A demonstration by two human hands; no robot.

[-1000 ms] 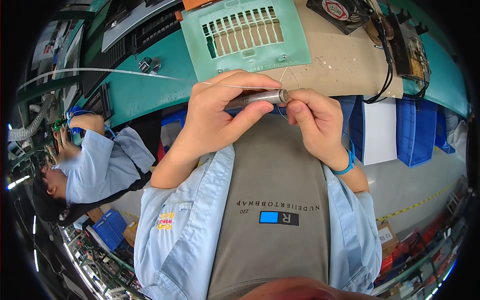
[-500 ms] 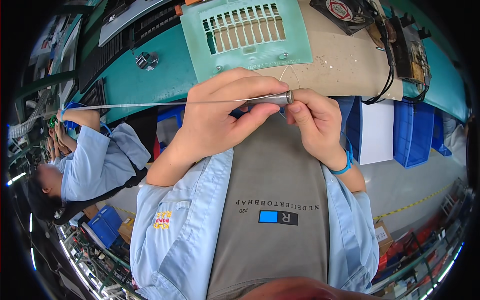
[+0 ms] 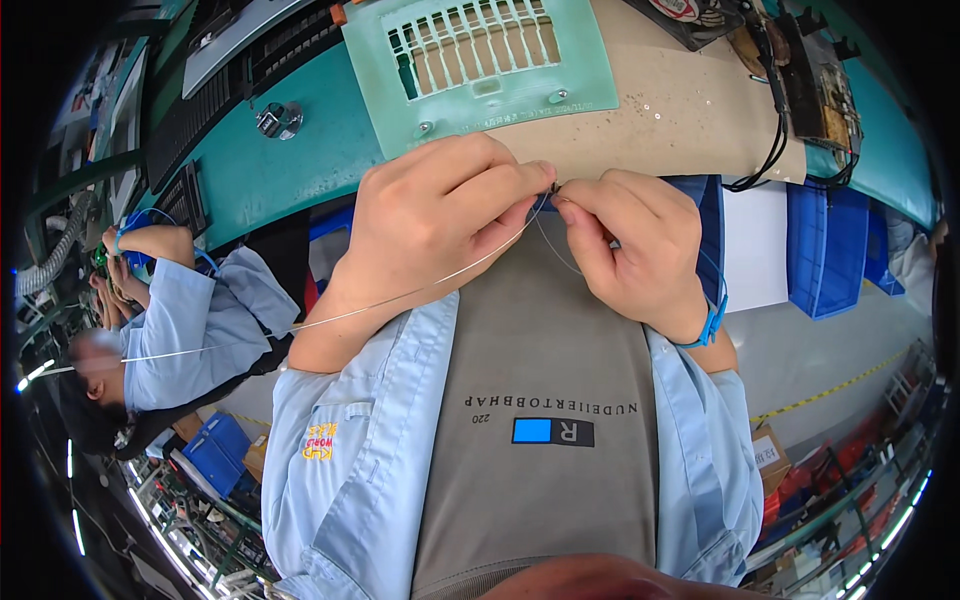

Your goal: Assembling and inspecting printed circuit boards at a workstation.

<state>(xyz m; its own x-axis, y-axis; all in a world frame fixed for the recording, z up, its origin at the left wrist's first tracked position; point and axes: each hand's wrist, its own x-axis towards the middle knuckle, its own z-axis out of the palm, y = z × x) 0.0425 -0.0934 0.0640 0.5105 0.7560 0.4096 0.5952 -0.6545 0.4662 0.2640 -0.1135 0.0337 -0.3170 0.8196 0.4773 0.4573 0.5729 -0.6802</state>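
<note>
Close together in front of my chest, both hands are closed in a pinch. My left hand (image 3: 440,215) grips a thin silvery wire (image 3: 410,293), which slants in from the far left past its fingers. My right hand (image 3: 635,245) pinches at a tiny dark piece (image 3: 556,187) between the two sets of fingertips, seemingly at the wire's end. A fine loop of the wire hangs below the fingertips. The metal cylinder held before is out of sight, so I cannot tell whether it is inside a fist.
A pale green slotted plate (image 3: 500,108) lies on the brown mat (image 3: 690,120) beyond my hands. A small metal part (image 3: 279,121) sits on the teal bench. At right are a black fan (image 3: 690,15), cables and blue bins (image 3: 826,250). A co-worker (image 3: 190,310) sits at left.
The silvery cylinder has gone from view between my fingers. The wire now slants lower across my left wrist, and my right hand has turned with its fingers curled tighter.
</note>
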